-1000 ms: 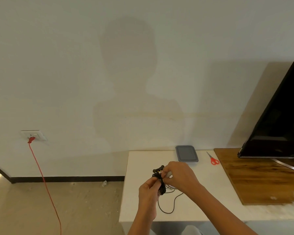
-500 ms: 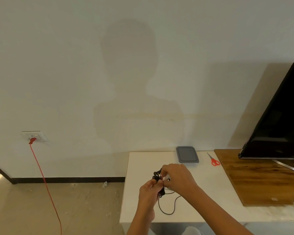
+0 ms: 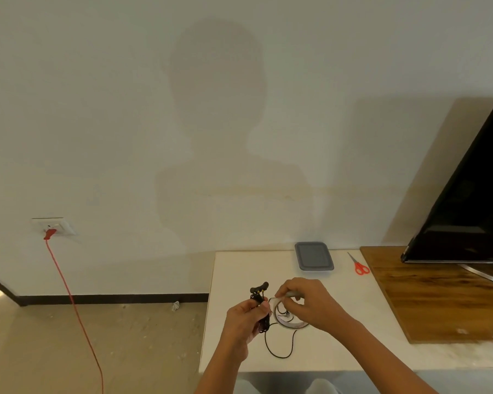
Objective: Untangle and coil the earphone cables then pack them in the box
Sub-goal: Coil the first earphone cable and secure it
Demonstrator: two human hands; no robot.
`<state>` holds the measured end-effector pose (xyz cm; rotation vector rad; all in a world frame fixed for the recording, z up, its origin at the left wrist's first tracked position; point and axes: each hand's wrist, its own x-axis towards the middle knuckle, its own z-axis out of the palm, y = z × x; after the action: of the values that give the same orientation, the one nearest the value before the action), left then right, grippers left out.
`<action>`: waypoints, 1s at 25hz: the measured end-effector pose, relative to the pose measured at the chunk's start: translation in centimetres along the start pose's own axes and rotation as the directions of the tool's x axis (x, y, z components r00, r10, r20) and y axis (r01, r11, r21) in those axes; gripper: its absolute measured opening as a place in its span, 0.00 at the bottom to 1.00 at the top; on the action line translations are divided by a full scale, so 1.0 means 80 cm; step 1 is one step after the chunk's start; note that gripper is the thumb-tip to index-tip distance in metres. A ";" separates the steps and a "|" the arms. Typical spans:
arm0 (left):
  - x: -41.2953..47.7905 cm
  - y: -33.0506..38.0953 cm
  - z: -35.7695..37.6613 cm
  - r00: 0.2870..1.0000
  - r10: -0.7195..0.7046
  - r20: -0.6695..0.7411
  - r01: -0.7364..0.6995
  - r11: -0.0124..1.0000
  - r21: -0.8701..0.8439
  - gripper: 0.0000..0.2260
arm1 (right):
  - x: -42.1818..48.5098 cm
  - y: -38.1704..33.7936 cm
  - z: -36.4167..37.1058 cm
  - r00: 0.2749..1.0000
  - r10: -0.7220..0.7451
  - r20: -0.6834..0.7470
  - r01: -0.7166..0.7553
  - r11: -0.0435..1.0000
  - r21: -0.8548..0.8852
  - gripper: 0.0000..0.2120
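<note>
Pulls right hand (image 3: 308,307) clear of left hand (image 3: 245,322) since earlier, pinching pale loop (image 3: 292,325). Grips black earphone bundle (image 3: 258,294) in left, above tabletop (image 3: 339,322). At rear: lidded grey box (image 3: 313,255), contents unseen.

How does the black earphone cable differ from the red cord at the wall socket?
The black earphone cable is bunched in the left hand, with one loop drooping over the white table; the red cord runs nearly straight from the wall socket down to the floor. The black cable is held; the red cord is plugged in and untouched. Both are thin, flexible leads.
</note>
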<state>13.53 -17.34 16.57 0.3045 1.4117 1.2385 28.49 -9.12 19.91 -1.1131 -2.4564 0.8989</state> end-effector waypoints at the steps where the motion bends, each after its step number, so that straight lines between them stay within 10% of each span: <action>1: 0.004 -0.001 0.000 1.000 -0.017 0.021 0.017 1.000 0.004 0.03 | 0.001 0.005 0.001 1.000 0.004 -0.001 -0.004 1.000 0.006 0.08; 15: 0.085 -0.011 0.030 0.999 -0.041 0.010 0.040 0.998 0.039 0.06 | 0.034 0.087 0.007 0.997 0.015 -0.078 -0.027 0.987 -0.158 0.06; 25: 0.171 -0.062 0.103 0.956 0.260 -0.134 -0.159 0.845 0.510 0.08 | 0.057 0.176 0.054 0.954 0.214 -0.209 -0.267 0.925 -0.271 0.06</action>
<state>18.69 -4.74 6.91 0.7233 1.9099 1.0828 31.38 -0.40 7.57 -1.5551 -2.3936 0.4715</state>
